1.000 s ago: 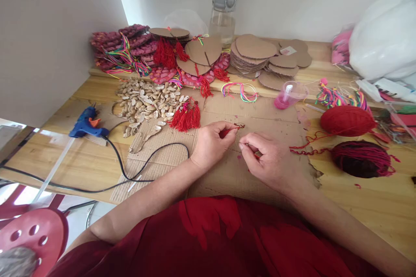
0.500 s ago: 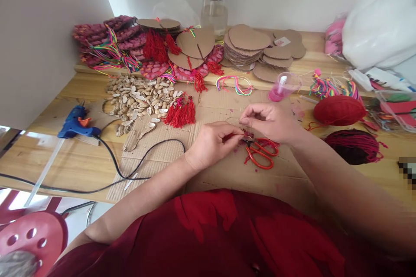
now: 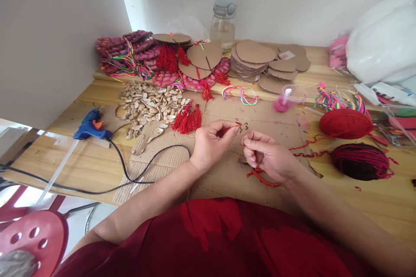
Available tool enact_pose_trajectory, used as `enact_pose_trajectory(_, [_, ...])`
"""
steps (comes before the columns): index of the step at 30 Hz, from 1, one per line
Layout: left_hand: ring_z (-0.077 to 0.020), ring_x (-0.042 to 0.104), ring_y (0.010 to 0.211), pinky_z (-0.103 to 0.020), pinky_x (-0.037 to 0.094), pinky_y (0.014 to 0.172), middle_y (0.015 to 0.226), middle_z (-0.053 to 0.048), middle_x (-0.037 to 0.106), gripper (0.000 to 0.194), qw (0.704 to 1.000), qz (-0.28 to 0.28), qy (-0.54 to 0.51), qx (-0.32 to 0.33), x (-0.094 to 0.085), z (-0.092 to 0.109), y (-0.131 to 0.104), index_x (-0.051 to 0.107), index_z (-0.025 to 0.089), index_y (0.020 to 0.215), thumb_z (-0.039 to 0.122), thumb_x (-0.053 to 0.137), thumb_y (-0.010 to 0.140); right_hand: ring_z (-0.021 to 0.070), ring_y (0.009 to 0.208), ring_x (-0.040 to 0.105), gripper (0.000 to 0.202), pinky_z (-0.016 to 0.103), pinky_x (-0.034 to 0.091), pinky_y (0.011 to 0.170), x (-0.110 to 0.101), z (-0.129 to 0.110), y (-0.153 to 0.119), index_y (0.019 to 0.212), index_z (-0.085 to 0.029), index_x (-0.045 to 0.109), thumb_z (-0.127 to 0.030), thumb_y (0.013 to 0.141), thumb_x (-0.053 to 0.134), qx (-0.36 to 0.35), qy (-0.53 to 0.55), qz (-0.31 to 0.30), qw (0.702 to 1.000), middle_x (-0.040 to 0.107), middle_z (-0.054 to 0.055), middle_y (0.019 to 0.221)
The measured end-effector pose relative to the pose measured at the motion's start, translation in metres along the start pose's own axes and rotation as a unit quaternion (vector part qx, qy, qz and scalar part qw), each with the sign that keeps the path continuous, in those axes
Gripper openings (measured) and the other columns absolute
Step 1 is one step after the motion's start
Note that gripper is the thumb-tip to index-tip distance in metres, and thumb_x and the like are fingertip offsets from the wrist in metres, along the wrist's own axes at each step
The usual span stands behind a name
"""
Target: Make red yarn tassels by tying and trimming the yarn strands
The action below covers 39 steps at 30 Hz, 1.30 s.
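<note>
My left hand (image 3: 211,145) is closed in a pinch on a bit of red yarn (image 3: 223,131). Short, dark, curly yarn ends (image 3: 242,127) stick out past its fingertips. Close by on the right, my right hand (image 3: 269,153) has its thumb and fingers pressed together; whatever they pinch is too fine to make out. A faint thin thread seems to run between the two hands. Under the right hand lie orange-handled scissors (image 3: 264,179), mostly covered by it. A bunch of red tassels (image 3: 187,118) rests beyond my left hand.
Peanut shells (image 3: 151,104) and a blue glue gun (image 3: 91,125) with its cord lie left. Cardboard shapes (image 3: 248,58) and a bottle (image 3: 223,24) stand behind. A pink-stained cup (image 3: 286,98), a red yarn ball (image 3: 346,124) and a dark yarn ball (image 3: 362,162) are right.
My hands have moved apart slightly, and the left one has risen above the scissors with the curly ends now showing. The right hand has come down over the scissor handles. The view has shifted.
</note>
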State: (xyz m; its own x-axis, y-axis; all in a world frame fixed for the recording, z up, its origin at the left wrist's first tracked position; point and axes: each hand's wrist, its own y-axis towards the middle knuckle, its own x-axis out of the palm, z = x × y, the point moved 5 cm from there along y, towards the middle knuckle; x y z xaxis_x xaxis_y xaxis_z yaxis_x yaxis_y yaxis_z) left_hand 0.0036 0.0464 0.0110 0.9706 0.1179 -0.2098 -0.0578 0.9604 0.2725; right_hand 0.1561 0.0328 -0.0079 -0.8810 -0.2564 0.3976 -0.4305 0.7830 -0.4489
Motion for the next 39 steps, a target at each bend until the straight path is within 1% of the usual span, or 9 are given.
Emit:
enact_pose_trajectory(6, [-0.0109, 0.063, 0.065, -0.023, 0.049, 0.063, 0.078, -0.003, 0.075, 0.015, 0.999, -0.009, -0.023, -0.044, 0.001, -0.004, 0.003, 0.075, 0.017, 0.086, 0.029, 0.068, 0.085, 0.0057, 0.046, 0.035, 0.021, 0.019, 0.027, 0.044, 0.008, -0.001, -0.006, 0.078, -0.019, 0.055, -0.033, 0.083, 0.069, -0.071, -0.056, 0.045, 0.995, 0.045, -0.006, 0.054])
enact_pose_trajectory(14, [-0.0062, 0.053, 0.055, -0.019, 0.043, 0.056, 0.067, 0.000, 0.070, 0.018, 0.962, -0.054, -0.230, -0.133, 0.009, -0.015, 0.004, 0.072, 0.015, 0.082, 0.033, 0.073, 0.082, 0.0073, 0.044, 0.037, 0.026, 0.020, 0.030, 0.043, 0.010, -0.001, -0.004, 0.099, -0.021, 0.060, -0.038, 0.081, 0.070, -0.036, -0.027, 0.038, 0.998, 0.046, -0.007, 0.052])
enact_pose_trajectory(18, [-0.0073, 0.057, 0.059, -0.020, 0.046, 0.058, 0.069, -0.001, 0.070, 0.021, 0.958, -0.065, -0.241, -0.138, 0.011, -0.015, 0.002, 0.073, 0.015, 0.083, 0.035, 0.077, 0.079, 0.0144, 0.068, 0.060, 0.034, 0.020, 0.038, 0.046, 0.006, -0.011, 0.000, 0.101, -0.021, 0.065, -0.041, 0.076, 0.077, -0.059, -0.063, 0.044, 0.995, 0.066, 0.003, 0.082])
enact_pose_trajectory(21, [-0.0081, 0.058, 0.059, -0.021, 0.047, 0.057, 0.071, -0.002, 0.070, 0.024, 0.964, -0.073, -0.220, -0.130, 0.010, -0.012, 0.003, 0.073, 0.015, 0.082, 0.038, 0.077, 0.077, 0.0128, 0.068, 0.056, 0.031, 0.021, 0.038, 0.045, 0.000, -0.025, 0.006, 0.093, -0.020, 0.070, -0.042, 0.073, 0.080, -0.116, -0.120, 0.074, 0.983, 0.067, 0.005, 0.093])
enact_pose_trajectory(24, [-0.0077, 0.055, 0.056, -0.021, 0.046, 0.054, 0.068, -0.001, 0.068, 0.027, 0.968, -0.077, -0.202, -0.129, 0.010, -0.011, 0.004, 0.073, 0.014, 0.082, 0.041, 0.077, 0.077, 0.0117, 0.062, 0.051, 0.024, 0.024, 0.039, 0.047, -0.012, -0.041, 0.012, 0.080, -0.019, 0.069, -0.041, 0.074, 0.078, -0.182, -0.208, 0.132, 0.952, 0.066, 0.004, 0.084])
enact_pose_trajectory(28, [-0.0073, 0.054, 0.055, -0.020, 0.045, 0.054, 0.066, -0.001, 0.067, 0.028, 0.967, -0.077, -0.197, -0.143, 0.011, -0.014, 0.004, 0.073, 0.014, 0.083, 0.041, 0.077, 0.076, 0.0191, 0.078, 0.061, 0.018, 0.028, 0.045, 0.058, -0.030, -0.063, 0.006, 0.094, -0.021, 0.070, -0.032, 0.080, 0.072, -0.295, -0.370, 0.261, 0.841, 0.068, 0.007, 0.089])
enact_pose_trajectory(29, [-0.0073, 0.054, 0.056, -0.020, 0.044, 0.053, 0.066, -0.001, 0.067, 0.028, 0.967, -0.073, -0.196, -0.146, 0.011, -0.015, 0.004, 0.073, 0.014, 0.083, 0.041, 0.076, 0.077, 0.0198, 0.080, 0.061, 0.019, 0.029, 0.046, 0.058, -0.031, -0.064, 0.003, 0.097, -0.022, 0.069, -0.031, 0.080, 0.072, -0.306, -0.369, 0.271, 0.835, 0.068, 0.007, 0.091])
enact_pose_trajectory(34, [-0.0082, 0.058, 0.060, -0.021, 0.048, 0.058, 0.072, -0.002, 0.070, 0.025, 0.973, -0.054, -0.182, -0.128, 0.008, -0.012, 0.004, 0.073, 0.014, 0.085, 0.038, 0.074, 0.080, 0.0165, 0.081, 0.060, 0.023, 0.027, 0.052, 0.059, -0.009, -0.033, 0.001, 0.086, -0.022, 0.062, -0.039, 0.079, 0.075, -0.210, -0.116, 0.122, 0.963, 0.065, 0.005, 0.101])
enact_pose_trajectory(39, [-0.0097, 0.062, 0.064, -0.022, 0.051, 0.063, 0.076, -0.003, 0.073, 0.018, 0.987, -0.023, -0.125, -0.102, 0.003, -0.010, 0.006, 0.073, 0.014, 0.084, 0.032, 0.069, 0.083, 0.0098, 0.057, 0.050, 0.028, 0.022, 0.035, 0.048, 0.015, -0.007, -0.002, 0.091, -0.021, 0.058, -0.043, 0.083, 0.071, -0.131, -0.090, 0.065, 0.985, 0.062, 0.001, 0.078])
